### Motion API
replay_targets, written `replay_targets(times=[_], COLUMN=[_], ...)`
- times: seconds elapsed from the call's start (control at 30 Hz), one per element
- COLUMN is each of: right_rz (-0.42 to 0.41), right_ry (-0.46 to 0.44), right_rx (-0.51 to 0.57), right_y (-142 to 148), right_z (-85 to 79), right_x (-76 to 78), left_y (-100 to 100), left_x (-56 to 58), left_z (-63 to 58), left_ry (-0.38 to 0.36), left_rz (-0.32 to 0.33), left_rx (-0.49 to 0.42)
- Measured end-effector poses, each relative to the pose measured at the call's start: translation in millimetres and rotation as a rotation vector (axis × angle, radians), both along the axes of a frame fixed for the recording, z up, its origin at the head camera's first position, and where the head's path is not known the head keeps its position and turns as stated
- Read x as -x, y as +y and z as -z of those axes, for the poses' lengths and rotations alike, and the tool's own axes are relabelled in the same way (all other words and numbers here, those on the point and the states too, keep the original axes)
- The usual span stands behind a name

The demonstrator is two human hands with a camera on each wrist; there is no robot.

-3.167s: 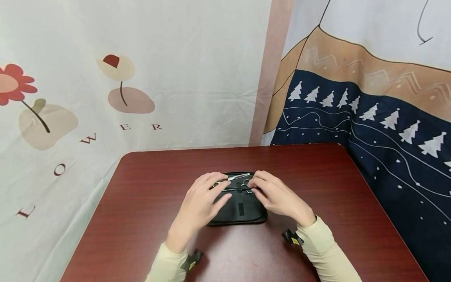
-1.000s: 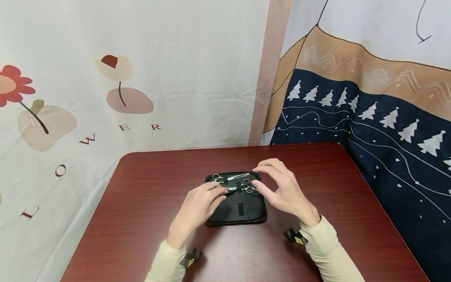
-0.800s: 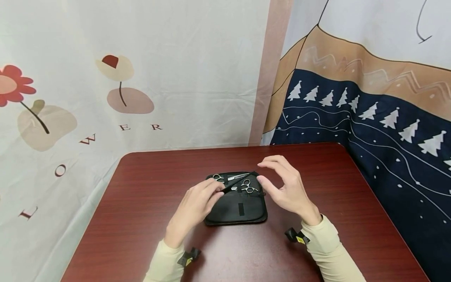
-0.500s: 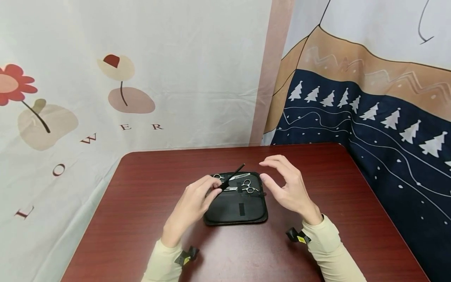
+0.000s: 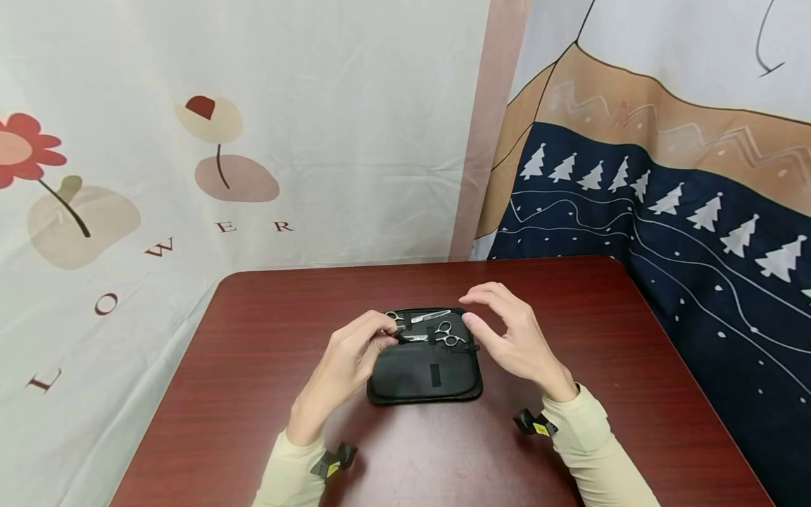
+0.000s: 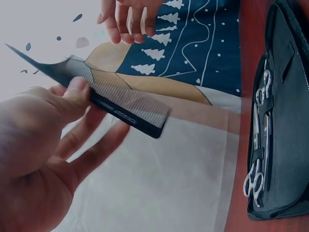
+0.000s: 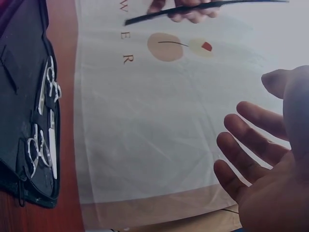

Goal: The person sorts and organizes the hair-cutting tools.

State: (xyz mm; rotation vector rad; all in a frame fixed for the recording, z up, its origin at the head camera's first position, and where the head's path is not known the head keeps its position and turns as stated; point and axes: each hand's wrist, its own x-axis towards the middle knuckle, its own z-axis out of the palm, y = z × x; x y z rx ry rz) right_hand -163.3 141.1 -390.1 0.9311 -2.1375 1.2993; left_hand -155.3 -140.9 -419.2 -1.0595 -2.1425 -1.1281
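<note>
My left hand [image 5: 345,355] pinches a black tail comb [image 6: 120,112] between thumb and fingers, raised over the left side of a black zip case [image 5: 408,384]. In the left wrist view its fine teeth and pointed tail show; in the head view the fingers hide most of it. My right hand [image 5: 516,345] hovers at the case's right side, fingers spread and gently bent, holding nothing. Two pairs of silver scissors lie in the upper half of the opened case: one pair [image 5: 450,339] with handles to the right, the other pair [image 5: 431,316] with handles to the left.
The case lies on a reddish-brown wooden table [image 5: 253,380]. Behind the table hangs a pale curtain [image 5: 355,141] with flower prints, and at the right a navy cloth [image 5: 570,211] with white trees.
The comb was over the case between both hands; the right hand let go and drew away to the right. The left hand lifted the comb and turned it, shifting slightly left.
</note>
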Motion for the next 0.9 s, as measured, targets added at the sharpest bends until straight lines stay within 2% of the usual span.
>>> replay_targets(times=[0.2, 0.37, 0.63, 0.8, 0.9], right_rz=[-0.033, -0.046, -0.1, -0.184, -0.234], right_ry=[-0.018, -0.004, -0.053, -0.123, -0.217], right_rx=[-0.04, -0.06, -0.096, -0.056, -0.03], right_y=[-1, -5, -1, -8, -13], right_z=[1.7, 3.1, 28.5, 20.2, 10.7], right_x=[1.1, 1.1, 12.2, 4.7, -2.9], left_y=[5, 6, 11, 16, 19], left_x=[-1.9, -3.7, -7.4, -9.9, -12.0], left_z=[-5.5, -8.9, -15.7, -19.2, -21.3], left_ry=[0.071, 0.13, 0.182, 0.214, 0.228], left_rz=[0.043, 0.034, 0.023, 0.052, 0.081], left_rx=[-0.045, -0.046, -0.06, -0.096, -0.115])
